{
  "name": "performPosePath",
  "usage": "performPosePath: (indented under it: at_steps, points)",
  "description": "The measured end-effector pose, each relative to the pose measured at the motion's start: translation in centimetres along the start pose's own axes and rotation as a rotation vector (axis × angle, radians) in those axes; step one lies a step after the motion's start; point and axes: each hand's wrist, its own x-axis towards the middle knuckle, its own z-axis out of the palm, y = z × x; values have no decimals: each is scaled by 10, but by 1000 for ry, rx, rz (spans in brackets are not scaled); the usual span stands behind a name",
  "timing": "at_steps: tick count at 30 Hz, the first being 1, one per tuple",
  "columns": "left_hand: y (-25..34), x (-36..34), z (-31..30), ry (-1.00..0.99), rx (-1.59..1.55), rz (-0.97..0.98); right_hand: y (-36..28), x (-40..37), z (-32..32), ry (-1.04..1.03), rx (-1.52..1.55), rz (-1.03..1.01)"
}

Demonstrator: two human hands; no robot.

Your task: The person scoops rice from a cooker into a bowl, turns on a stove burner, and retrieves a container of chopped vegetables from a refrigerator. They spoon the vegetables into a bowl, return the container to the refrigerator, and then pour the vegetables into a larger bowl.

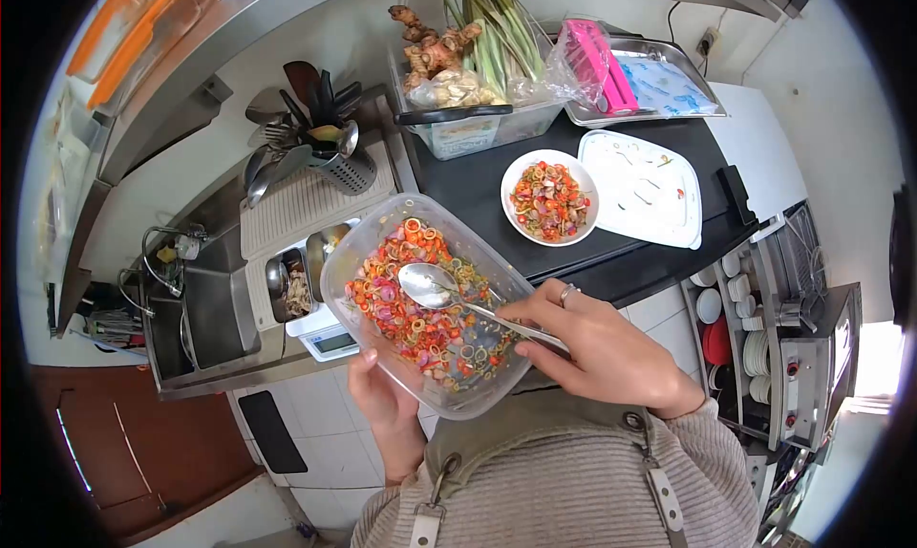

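My left hand grips the lower left side of a clear plastic container, which is tilted in front of my apron. Inside lies a chopped mix of red, orange, green and purple slices. My right hand is closed round the handle of a metal spoon. The spoon's bowl rests over the mix, and it carries little or nothing that I can make out. Beyond the container, a white bowl with similar chopped mix stands on the black counter. A white lid with stray bits on it lies beside that bowl.
At the back are a clear bin with ginger and lemongrass, and a metal tray with a pink box. Left are a digital scale, a utensil holder and a sink. Shelves of plates stand right.
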Motion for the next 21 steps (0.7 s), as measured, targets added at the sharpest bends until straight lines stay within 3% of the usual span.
performPosePath:
  at_steps: [8, 11, 17, 19, 21]
  points:
    - [-5, 11, 4, -2, 71, -3, -3, -10, -6, -54, -34, 153]
    - [-5, 16, -5, -2, 64, -11, 3, -16, -6, -6, 29, 123]
    - [-3, 18, 0, -17, 23, -22, 23, -18, -6, 200, 55, -136]
    - [-3, 11, 8, -1, 103, -23, 12, -18, -11, 215, 67, 116]
    - [-5, 9, 13, -22, 118, -8, 15, -18, -15, 161, -28, 140]
